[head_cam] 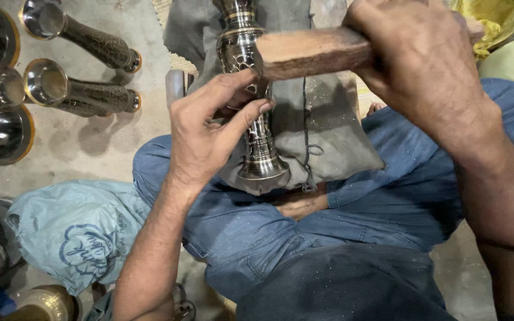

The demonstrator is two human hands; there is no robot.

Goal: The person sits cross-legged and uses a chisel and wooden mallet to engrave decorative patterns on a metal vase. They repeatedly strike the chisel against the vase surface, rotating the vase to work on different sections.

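Lap: the person sits cross-legged in blue trousers (281,238), a grey cloth pad (334,131) draped over the knees.
Workpiece: a dark engraved metal vase (251,101) lies on the pad at 12 o'clock from the lap, its foot toward the person and its neck pointing away.
Left hand: the left hand (209,131) curls around the middle of the vase, thumb and fingers closed on something small pressed to the metal; it is probably a punch or chisel, but the fingers hide it.
Right hand: the right hand (417,59), at 1 o'clock, is clenched around a wooden mallet (310,52) whose squared end sits just beside the vase's upper body.
Progress: bands of pattern already cover the vase from foot to neck; judged from this, engraving is well advanced, and how much of the far side remains cannot be told.
Finished pieces: several similar vases (78,95) lie on their sides at 10 o'clock, well apart from the hands.
Surface: a bare, dusty concrete floor (90,148).
Surroundings: a pale blue plastic bag (78,232) at 8 o'clock, a brass-coloured vessel (46,304) below it, and yellow cloth (495,21) at 2 o'clock.
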